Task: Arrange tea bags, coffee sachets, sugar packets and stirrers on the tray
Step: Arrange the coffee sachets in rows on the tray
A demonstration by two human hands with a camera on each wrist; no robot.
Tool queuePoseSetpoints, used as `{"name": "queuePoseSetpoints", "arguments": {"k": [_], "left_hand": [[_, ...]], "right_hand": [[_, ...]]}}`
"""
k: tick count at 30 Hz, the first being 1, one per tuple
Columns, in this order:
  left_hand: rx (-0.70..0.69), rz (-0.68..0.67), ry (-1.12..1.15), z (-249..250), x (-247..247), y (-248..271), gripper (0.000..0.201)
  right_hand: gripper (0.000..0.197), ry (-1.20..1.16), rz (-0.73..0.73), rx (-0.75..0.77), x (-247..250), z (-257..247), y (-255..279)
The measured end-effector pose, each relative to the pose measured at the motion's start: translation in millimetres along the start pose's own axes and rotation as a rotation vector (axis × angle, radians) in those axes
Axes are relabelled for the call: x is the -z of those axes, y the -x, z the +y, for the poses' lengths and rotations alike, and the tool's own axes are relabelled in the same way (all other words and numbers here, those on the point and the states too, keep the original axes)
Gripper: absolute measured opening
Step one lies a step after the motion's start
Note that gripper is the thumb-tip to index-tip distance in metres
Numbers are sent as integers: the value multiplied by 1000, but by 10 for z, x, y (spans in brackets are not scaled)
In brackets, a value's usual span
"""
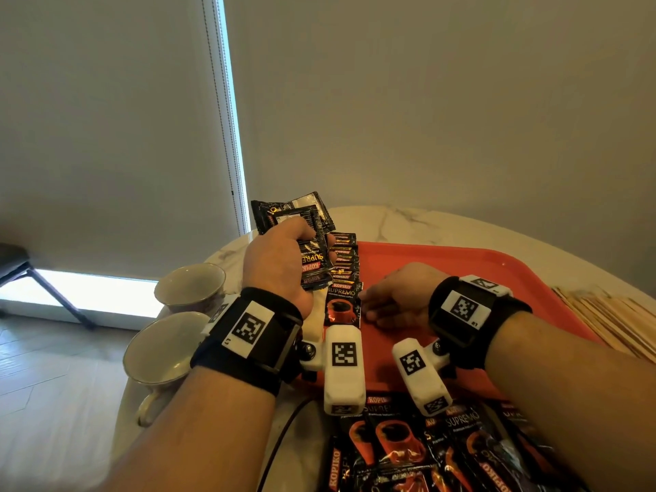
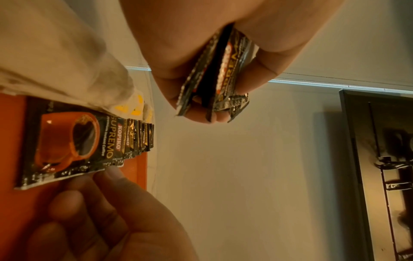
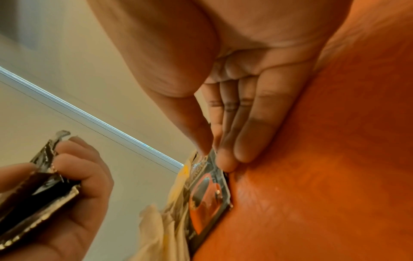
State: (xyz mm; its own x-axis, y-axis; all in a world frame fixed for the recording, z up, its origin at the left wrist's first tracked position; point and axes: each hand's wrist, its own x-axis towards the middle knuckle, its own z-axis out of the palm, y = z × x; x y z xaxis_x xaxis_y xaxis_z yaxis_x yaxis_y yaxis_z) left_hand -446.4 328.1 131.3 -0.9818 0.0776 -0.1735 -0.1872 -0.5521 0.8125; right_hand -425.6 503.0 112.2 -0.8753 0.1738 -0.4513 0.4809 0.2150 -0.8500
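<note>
Head view: black foil coffee sachet lying flat at red plastic tray's left edge, long axis toward far edge; right hand fingertips straight against its right side; left hand clutching spare sachets above.

The left hand is curling raised fingers around a bundle of coffee sachets. The right hand is lying low, its straight fingertips touching one sachet.

Home dining spot: marble table, two teacups, roller blind over window, wood floor, chair leg.
</note>
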Motion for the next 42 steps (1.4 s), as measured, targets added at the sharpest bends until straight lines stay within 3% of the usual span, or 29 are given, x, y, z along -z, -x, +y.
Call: {"name": "queuePoseSetpoints", "arguments": {"k": [17,29,42], "left_hand": [[26,15,-5,-10,-7,-3,24],[11,12,-31,-16,15,-30,26],[27,27,-58,-42,29,-66,25]], "right_hand": [[17,-173,15,3,66,43,-149],[18,-150,2,21,53,62,-183],[18,-324,107,78,104,-174,-361]]}}
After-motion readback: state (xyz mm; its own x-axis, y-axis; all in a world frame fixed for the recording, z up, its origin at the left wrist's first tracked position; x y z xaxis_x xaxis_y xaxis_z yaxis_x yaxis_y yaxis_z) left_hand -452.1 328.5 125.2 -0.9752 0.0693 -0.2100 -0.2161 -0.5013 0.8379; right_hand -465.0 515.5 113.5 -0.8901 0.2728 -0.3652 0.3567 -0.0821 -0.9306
